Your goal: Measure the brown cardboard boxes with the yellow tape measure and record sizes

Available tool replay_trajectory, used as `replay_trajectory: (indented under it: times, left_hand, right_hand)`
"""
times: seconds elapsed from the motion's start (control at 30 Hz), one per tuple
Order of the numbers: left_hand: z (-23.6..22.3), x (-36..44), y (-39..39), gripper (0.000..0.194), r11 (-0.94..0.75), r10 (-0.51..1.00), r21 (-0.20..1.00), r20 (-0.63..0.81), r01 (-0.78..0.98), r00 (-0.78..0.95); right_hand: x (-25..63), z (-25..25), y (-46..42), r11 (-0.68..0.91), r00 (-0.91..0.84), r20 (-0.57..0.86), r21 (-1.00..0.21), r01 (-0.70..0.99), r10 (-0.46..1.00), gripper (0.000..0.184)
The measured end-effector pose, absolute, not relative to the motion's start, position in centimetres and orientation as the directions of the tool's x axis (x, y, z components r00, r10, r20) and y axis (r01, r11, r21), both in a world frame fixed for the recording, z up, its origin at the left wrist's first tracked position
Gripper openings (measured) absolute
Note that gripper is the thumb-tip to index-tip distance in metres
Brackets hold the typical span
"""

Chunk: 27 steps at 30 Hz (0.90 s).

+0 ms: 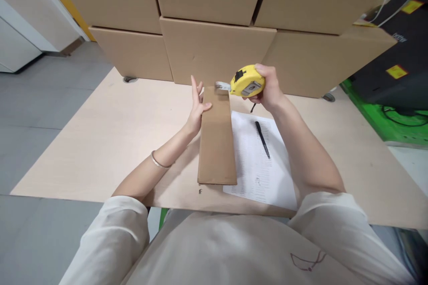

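My right hand (pixel 269 85) is closed around a yellow tape measure (pixel 249 82), holding it up by the far end of a narrow cardboard box (pixel 217 142). A short length of blade (pixel 223 87) pokes out over that end; it's blurred, so I can't tell whether it touches the cardboard. My left hand (pixel 197 113) is open, fingers spread, thumb at the box's left edge. The box lies lengthwise on the counter (pixel 133 142) in front of me, just beside a printed sheet (pixel 247 160) with a black pen (pixel 262 140) on it.
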State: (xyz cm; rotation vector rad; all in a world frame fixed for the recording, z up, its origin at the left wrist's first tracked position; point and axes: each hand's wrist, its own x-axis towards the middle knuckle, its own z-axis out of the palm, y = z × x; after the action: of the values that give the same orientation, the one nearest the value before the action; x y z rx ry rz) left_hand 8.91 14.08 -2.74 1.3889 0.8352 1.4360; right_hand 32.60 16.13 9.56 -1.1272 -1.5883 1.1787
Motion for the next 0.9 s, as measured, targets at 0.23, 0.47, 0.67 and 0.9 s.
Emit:
replay_trajectory:
  times: [0.23,0.47,0.67,0.9]
  left_hand:
    - [0.7,2.9,11.5,0.114,-0.163,0.986,0.986,0.162,-0.025,-0.038]
    - [3.1,-2.1,9.0,0.134,0.255,0.965,0.959,-0.244,0.125,-0.096]
    - [2.8,-1.6,7.6,0.146,0.22,0.974,0.974,-0.222,-0.047,-0.054]
    - [0.7,6.2,5.8,0.139,0.277,0.961,0.918,-0.264,-0.284,0.084]
  right_hand:
    - [33.7,9.4,15.5,0.234,-0.252,0.22,-0.972,0.025,0.942,0.075]
    - [35.1,8.3,14.1,0.185,-0.196,0.154,-0.971,0.153,0.968,0.079]
    - [35.1,8.3,13.4,0.193,-0.206,0.162,-0.971,0.142,0.965,0.08]
    - [32.2,7.6,14.2,0.167,-0.32,0.114,-0.976,0.142,0.941,0.079]
